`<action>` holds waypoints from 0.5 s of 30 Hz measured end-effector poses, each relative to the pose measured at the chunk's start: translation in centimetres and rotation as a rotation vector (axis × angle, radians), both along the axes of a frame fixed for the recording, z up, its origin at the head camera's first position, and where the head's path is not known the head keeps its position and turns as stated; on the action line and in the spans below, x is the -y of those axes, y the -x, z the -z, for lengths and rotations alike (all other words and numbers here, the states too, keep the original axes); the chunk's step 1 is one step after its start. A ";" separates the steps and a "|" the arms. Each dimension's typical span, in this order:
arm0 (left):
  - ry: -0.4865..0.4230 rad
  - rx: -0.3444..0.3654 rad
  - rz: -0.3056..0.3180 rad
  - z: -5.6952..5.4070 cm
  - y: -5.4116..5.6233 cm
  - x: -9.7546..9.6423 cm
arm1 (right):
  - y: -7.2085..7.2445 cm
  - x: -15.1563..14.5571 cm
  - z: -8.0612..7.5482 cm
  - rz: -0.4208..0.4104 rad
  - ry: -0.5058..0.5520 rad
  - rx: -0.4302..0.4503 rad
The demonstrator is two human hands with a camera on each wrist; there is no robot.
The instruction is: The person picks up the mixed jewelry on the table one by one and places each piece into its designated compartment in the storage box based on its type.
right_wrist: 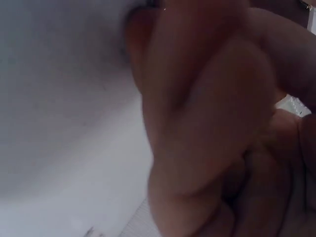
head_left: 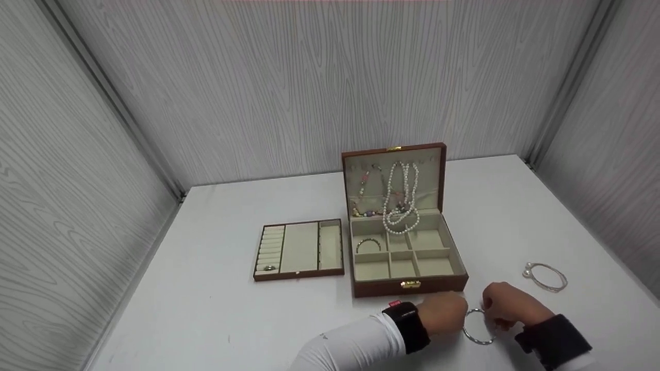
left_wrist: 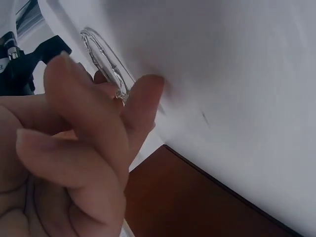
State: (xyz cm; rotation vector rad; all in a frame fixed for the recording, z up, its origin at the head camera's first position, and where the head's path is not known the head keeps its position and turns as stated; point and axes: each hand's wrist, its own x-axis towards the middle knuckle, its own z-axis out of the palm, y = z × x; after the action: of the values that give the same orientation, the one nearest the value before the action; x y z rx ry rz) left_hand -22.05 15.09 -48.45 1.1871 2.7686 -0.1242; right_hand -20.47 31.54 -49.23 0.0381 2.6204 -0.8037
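A silver bangle (head_left: 478,342) is between my two hands near the front of the white table, in front of the open jewelry box (head_left: 412,285). My left hand (head_left: 442,312) pinches its left side with curled fingers; in the left wrist view the bangle (left_wrist: 106,57) runs from behind the fingertips toward the other hand. The right hand (head_left: 513,305), fingers curled, grips the opposite side. In the right wrist view the curled fingers of that hand (right_wrist: 207,113) hide the spot where they meet the bangle.
White pearl strands (head_left: 386,206) and a beaded necklace (head_left: 365,178) hang in the box lid. One compartment holds a bracelet (head_left: 368,240). Left of the box lies a tray (head_left: 300,247) with a ring (head_left: 269,268). A pearl-tipped bangle (head_left: 549,277) lies at right.
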 end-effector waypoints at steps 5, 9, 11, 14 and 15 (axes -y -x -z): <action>-0.013 -0.023 -0.051 0.2 0.2 -0.4 | 0.1 0.2 0.2 -0.087 0.005 -0.055; -0.038 -0.017 -0.059 0.5 0.5 -0.1 | 0.3 -0.1 0.5 -0.197 0.074 -0.092; -0.062 0.008 -0.061 0.7 0.8 0.2 | 0.4 -0.4 0.5 -0.238 0.121 -0.102; -0.108 0.069 -0.080 0.6 1.0 0.8 | 0.3 -0.6 0.3 -0.268 0.200 -0.105; -0.128 0.096 -0.091 0.4 1.0 1.1 | 0.3 -0.7 0.2 -0.273 0.223 -0.103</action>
State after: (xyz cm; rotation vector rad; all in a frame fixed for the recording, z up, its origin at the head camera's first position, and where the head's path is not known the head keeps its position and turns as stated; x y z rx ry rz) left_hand -23.05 14.01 -48.88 1.0609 2.7762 0.1178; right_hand -20.73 32.26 -49.46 -0.4230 2.5356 -1.0136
